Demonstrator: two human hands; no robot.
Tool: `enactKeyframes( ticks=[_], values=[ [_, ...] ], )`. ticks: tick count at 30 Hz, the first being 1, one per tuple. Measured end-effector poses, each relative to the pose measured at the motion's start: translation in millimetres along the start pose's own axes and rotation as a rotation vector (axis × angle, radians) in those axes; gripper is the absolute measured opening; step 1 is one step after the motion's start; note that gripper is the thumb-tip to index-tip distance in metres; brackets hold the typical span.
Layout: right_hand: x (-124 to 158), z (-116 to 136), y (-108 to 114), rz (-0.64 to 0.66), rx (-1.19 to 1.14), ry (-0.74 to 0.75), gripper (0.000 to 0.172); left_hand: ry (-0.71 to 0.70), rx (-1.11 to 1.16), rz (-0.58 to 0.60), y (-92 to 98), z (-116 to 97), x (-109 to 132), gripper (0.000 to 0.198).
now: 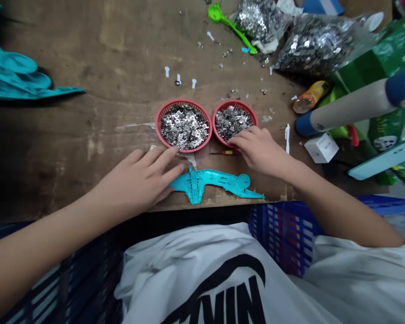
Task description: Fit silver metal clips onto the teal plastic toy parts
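A teal plastic shell part (216, 182) lies at the near edge of the wooden table (87, 112). My left hand (140, 180) lies flat on the table with fingers stretched out, its fingertips resting on the part's left end. My right hand (258, 150) reaches into the near rim of the right red basket (234, 121) of small metal pieces, fingers curled down into them; what they pinch is hidden. The left red basket (184, 126) also holds small metal pieces.
Bags of metal pieces (310, 42) and a green plastic spoon (229, 24) lie at the back right. A small screwdriver (224, 153), a white pen (287, 137), a small white box (321, 147) and teal cloth (16, 76) lie around. A blue crate (283, 234) sits below the table edge.
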State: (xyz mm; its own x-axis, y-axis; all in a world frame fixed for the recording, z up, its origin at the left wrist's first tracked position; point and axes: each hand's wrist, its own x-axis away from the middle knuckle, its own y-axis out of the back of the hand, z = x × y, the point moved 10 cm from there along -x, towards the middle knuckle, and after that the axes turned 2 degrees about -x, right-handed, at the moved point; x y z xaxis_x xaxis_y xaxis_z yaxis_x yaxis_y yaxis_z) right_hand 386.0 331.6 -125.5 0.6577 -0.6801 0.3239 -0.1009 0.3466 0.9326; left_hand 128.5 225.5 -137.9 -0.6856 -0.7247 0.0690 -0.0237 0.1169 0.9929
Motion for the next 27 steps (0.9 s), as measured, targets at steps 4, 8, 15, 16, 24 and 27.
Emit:
enactKeyframes(
  ticks=[4,8,15,16,24,27],
  values=[
    [-4,-22,19,-0.163,-0.099,-0.044,0.055,0.025,0.086,-0.046,-6.2,14,2,0.064],
    [-14,-59,22,-0.291,-0.107,-0.162,0.048,0.007,0.085,-0.011,-13.3,16,1,0.051],
    [-18,-84,11,-0.31,-0.057,-0.206,0.04,0.0,0.049,-0.003,-8.6,16,6,0.051],
    [-18,-85,11,-0.305,-0.054,-0.205,0.039,0.0,0.061,-0.003,-8.2,16,7,0.054],
    [-20,-87,16,-0.28,-0.055,-0.198,0.043,-0.19,0.152,0.046,-3.8,-21,7,0.059],
    [-21,-90,16,-0.278,-0.04,-0.187,0.044,-0.244,0.188,0.178,-27.8,-36,14,0.075]
  ],
)
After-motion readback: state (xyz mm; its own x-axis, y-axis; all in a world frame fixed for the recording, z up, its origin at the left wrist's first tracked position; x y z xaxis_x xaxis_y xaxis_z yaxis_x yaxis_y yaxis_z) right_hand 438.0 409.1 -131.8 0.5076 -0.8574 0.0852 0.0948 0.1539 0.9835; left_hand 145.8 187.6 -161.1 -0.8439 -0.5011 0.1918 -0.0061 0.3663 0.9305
